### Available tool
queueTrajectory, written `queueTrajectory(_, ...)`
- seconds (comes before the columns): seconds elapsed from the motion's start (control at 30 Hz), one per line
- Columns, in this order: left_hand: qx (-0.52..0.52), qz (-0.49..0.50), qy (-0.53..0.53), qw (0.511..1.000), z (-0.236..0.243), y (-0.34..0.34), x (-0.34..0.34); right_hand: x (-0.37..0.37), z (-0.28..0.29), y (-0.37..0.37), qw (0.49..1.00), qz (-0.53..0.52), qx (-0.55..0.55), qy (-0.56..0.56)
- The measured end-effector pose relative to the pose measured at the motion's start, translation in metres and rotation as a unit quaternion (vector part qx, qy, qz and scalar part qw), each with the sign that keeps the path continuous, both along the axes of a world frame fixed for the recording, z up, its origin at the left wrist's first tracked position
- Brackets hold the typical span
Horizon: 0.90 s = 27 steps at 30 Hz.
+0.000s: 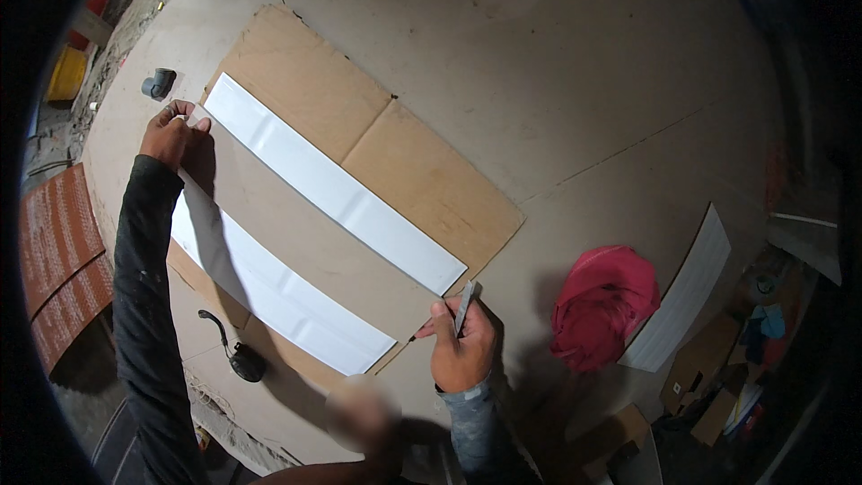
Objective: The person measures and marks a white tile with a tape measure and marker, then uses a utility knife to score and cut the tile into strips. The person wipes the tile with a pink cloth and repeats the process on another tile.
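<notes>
Two long white panels, the upper one [332, 181] and the lower one [287, 287], lie roughly parallel over flattened cardboard [422, 171]. A grey-beige surface [314, 220] shows between them. My left hand [171, 135] is at the far left end of the panels, thumb and fingers pinched by a thin pale edge; what they hold is unclear. Near the right end of the panels, my right hand [462, 350] is closed around a slim grey tool [464, 303]. A thin dark tip [414, 338] pokes out beside its thumb, close to the lower panel's corner.
A grey pipe elbow [159, 83] sits beyond my left hand. Below the lower panel lies a black strapped object [244, 362]. Right are red cloth [603, 305], another white strip [687, 292] and cardboard boxes [691, 368]. A brown ribbed sheet [67, 251] stands left.
</notes>
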State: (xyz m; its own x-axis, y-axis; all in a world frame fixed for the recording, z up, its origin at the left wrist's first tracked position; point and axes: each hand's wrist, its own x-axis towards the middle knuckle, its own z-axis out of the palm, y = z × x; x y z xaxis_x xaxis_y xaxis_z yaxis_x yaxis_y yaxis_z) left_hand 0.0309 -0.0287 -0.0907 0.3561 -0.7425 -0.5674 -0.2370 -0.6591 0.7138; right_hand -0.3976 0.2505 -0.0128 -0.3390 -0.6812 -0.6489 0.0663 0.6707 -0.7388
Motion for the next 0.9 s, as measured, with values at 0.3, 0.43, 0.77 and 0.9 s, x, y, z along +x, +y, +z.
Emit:
queueTrajectory(0.3, -0.018, -0.021, -0.015, 1.000, 0.0065, 0.0042, -0.0092, -0.0001, -0.0030, -0.0003, 1.000, 0.004, 0.009, 0.015)
queueTrajectory(0.43, -0.022, -0.019, -0.001, 1.000, 0.0052, 0.0029, -0.0078, -0.0033, -0.0034, 0.0001, 1.000, 0.017, 0.019, 0.015)
queueTrajectory(0.77, -0.013, -0.005, 0.006, 1.000, 0.0027, 0.0021, -0.0063, -0.0027, -0.0045, 0.0008, 0.999, 0.013, 0.032, 0.007)
queueTrajectory(0.9, -0.024, -0.032, -0.013, 0.999, 0.0036, 0.0000, -0.0070, -0.0029, -0.0041, 0.0002, 0.999, 0.005, 0.038, -0.008)
